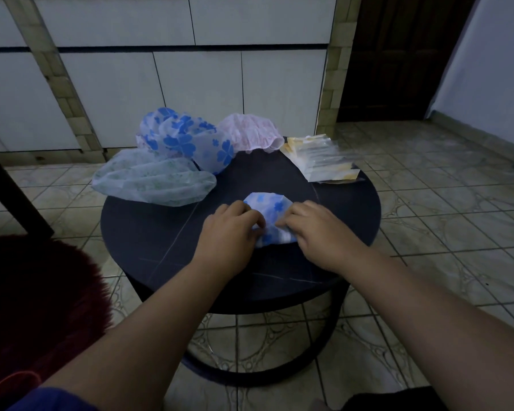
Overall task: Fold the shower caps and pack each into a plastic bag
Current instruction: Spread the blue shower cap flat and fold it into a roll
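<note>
Folding in hand: a thin, translucent white plastic shower cap with blue flower print (269, 216) lies partly folded on the near middle of the round dark worktop (149, 232), between both hands.
Handling: by my judgement it is very light, limp and crinkly, with a gathered elastic edge; folds will likely spring open unless pressed flat, and the film may slide on the smooth top.
Where to hold: best pinched at the folded edges and the elastic rim, not the puffy middle.
Left hand (232, 225): fingers (257, 222) curled down, tips pinching the cap's left edge against the worktop.
Right hand (315, 225): fingers (285, 222) bent and close together, tips pinching its right edge; both sets of tips nearly meet over the cap.
Waiting caps: a pale green-printed cap (153, 180) at far left, a bigger blue-flowered cap (187, 139) behind it, a pink cap (250, 133) at the back, all unfolded.
Bags: a stack of clear plastic bags with yellow strips (321, 158) at far right, well apart from the hands.
Progress: no cap looks bagged yet.
</note>
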